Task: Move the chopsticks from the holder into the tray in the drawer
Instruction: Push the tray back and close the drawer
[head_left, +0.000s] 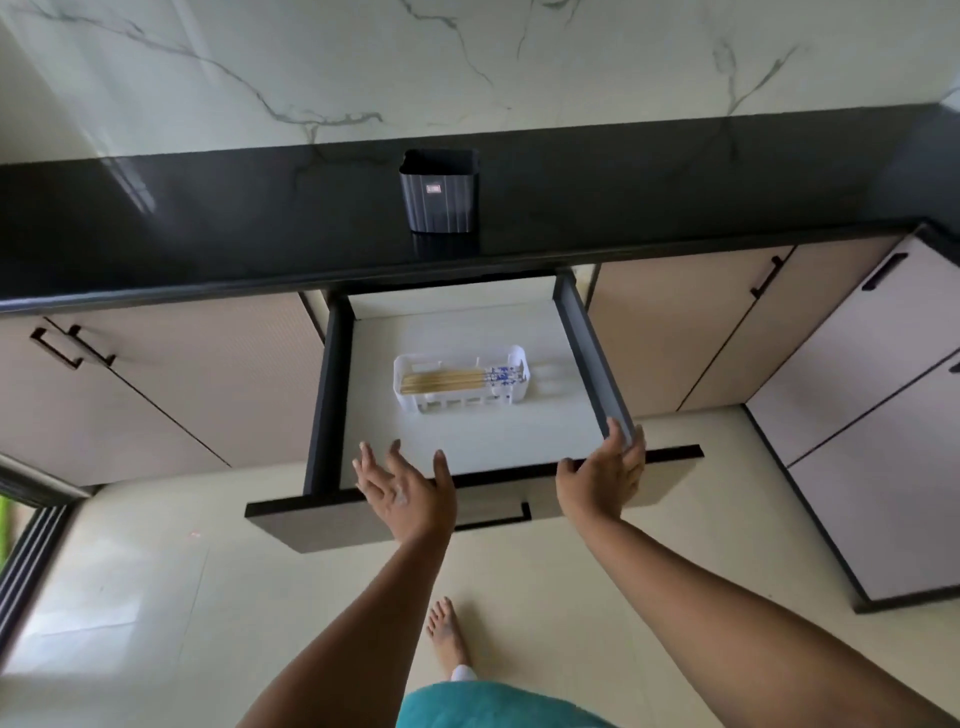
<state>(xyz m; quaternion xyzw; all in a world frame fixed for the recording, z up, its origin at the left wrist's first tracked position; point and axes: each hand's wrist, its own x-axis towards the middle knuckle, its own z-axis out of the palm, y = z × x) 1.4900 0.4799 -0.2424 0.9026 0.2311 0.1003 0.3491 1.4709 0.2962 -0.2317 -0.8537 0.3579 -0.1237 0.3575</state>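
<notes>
Several wooden chopsticks (447, 380) with blue-and-white patterned ends lie flat in a white plastic tray (415, 402) inside the pulled-out drawer (488, 441). The black holder (439, 192) stands upright on the dark counter above the drawer; nothing shows above its rim. My left hand (408, 491) hovers over the drawer's front edge, palm up, fingers spread, holding nothing. My right hand (605, 475) rests against the drawer's front right corner, fingers apart and touching the grey side wall.
Black counter (208, 228) runs along a marble wall. Closed beige cabinet doors (156, 395) with black handles flank the drawer, and more cabinets (872, 415) stand at right. Cream floor tiles (156, 597) lie below, with my bare foot (447, 636).
</notes>
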